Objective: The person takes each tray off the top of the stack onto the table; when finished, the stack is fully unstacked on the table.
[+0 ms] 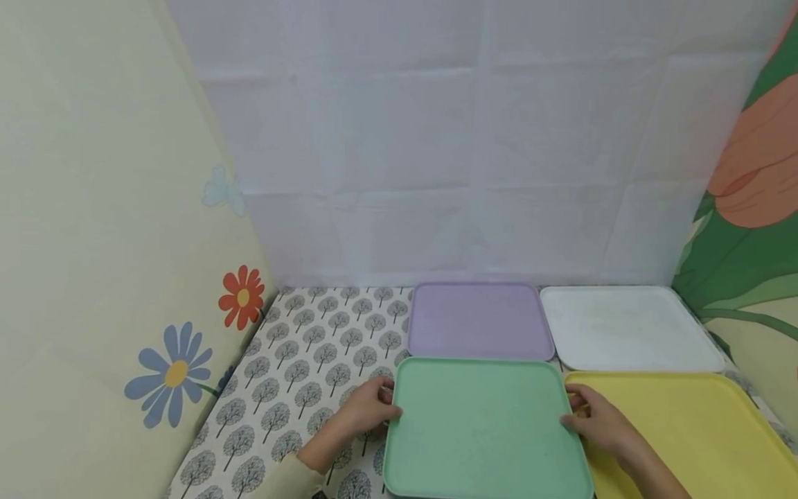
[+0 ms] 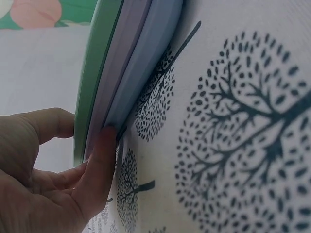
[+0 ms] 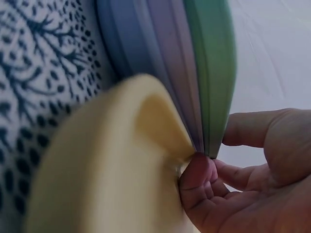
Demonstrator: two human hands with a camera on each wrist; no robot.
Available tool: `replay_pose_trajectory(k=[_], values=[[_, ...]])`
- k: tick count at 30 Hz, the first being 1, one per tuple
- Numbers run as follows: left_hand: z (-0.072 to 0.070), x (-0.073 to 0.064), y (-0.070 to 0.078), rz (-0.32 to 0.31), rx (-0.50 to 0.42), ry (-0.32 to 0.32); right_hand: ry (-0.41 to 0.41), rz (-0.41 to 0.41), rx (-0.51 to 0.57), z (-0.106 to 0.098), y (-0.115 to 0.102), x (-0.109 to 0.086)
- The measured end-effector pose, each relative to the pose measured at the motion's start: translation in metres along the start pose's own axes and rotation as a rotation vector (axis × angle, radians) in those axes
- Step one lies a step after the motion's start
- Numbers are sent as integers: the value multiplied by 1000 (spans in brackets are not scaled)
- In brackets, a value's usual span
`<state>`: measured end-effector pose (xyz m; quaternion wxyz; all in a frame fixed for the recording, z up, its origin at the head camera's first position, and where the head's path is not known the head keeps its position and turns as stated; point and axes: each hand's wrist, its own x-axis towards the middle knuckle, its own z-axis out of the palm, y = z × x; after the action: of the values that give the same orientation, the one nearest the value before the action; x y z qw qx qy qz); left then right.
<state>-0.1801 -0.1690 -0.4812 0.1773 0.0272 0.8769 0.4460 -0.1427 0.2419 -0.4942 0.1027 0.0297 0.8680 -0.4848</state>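
Note:
A green tray (image 1: pixel 480 430) lies at the front, topping a stack. Under it, the left wrist view shows the rims of a lavender tray (image 2: pixel 119 58) and a blue tray (image 2: pixel 146 58). My left hand (image 1: pixel 372 405) grips the stack's left side, its thumb on the green rim and a fingertip against the lower rims. At the opposite side my right hand (image 1: pixel 597 419) pinches the stack's edge, thumb on the green rim and curled fingers below. Those fingers are close beside a yellow tray (image 1: pixel 692 430); whether they touch it, I cannot tell.
Behind the stack lies a purple tray (image 1: pixel 480 322), with a white tray (image 1: pixel 632 329) to its right. A tree-print cloth (image 1: pixel 299 381) covers the table. A white sheet (image 1: pixel 461 138) hangs at the back, between flower-patterned side panels.

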Motion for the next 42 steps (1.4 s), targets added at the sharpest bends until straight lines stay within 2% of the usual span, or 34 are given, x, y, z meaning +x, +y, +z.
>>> replay_pose_trajectory(k=[8,19,24,34,42], values=[[3,-3,2,40,-14,37,-27,15,2,-1,3,2],[1,-2,6,41,95,71,-17,65,12,-1,5,2],[0,-2,8,36,111,80,-15,91,-5,-2,8,3],[-3,-2,7,-17,-16,77,-24,88,12,-5,11,1],[-5,-4,5,-47,-125,93,-23,118,22,-4,11,3]])
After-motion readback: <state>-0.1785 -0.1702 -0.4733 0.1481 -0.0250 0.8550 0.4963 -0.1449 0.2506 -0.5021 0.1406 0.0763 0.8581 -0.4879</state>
